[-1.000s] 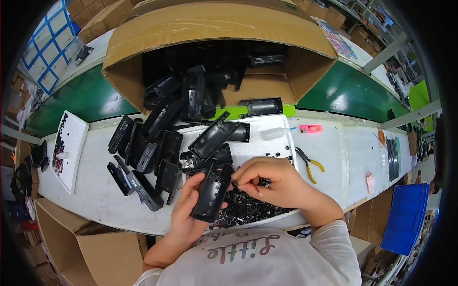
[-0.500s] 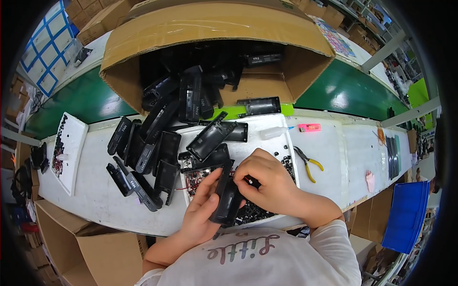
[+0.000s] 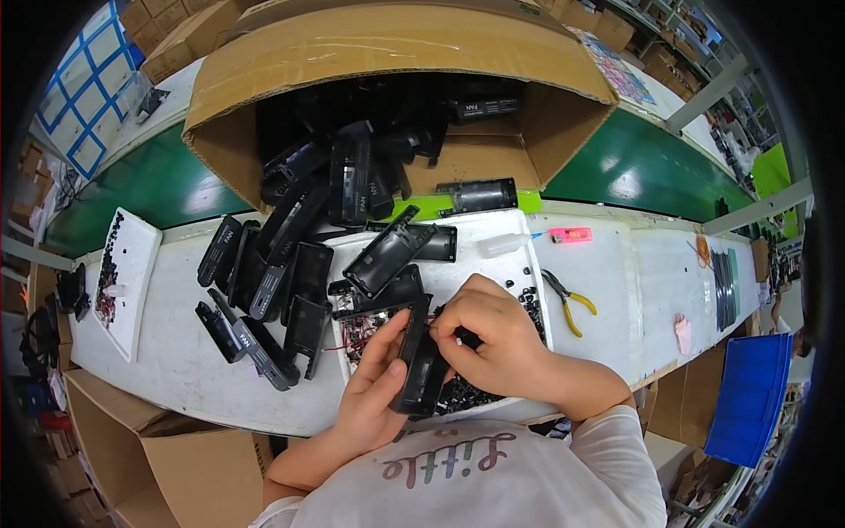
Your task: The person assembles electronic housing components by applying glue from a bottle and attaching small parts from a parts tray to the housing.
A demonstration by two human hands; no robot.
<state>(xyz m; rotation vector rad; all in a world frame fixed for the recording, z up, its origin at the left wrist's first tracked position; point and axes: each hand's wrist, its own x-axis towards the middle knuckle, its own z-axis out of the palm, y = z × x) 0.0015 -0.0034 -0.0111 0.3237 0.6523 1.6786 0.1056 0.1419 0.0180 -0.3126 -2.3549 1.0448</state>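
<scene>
My left hand (image 3: 374,392) is wrapped around a long, black plastic housing shell (image 3: 422,387), its hollow side turned up. My right hand (image 3: 495,339) is closed in a pinch at the right edge of the shell; what sits between those fingertips is hidden. Under both hands lies a white foam tray (image 3: 475,277) with small black parts (image 3: 466,396) and red-wired pieces (image 3: 359,333). More open black shells (image 3: 389,262) rest across the tray's far left corner.
A large cardboard box (image 3: 396,62) full of black housings opens toward me. Loose housings (image 3: 268,286) pile up left of the tray. Right of it lie yellow-handled pliers (image 3: 572,304) and a pink lighter (image 3: 571,235); a white bottle (image 3: 503,245) lies on the tray. Another foam tray (image 3: 132,282) stands far left.
The shell has tilted slightly in my left hand, its near end shifting a little right. My right fingers have moved slightly at its edge, still pinched.
</scene>
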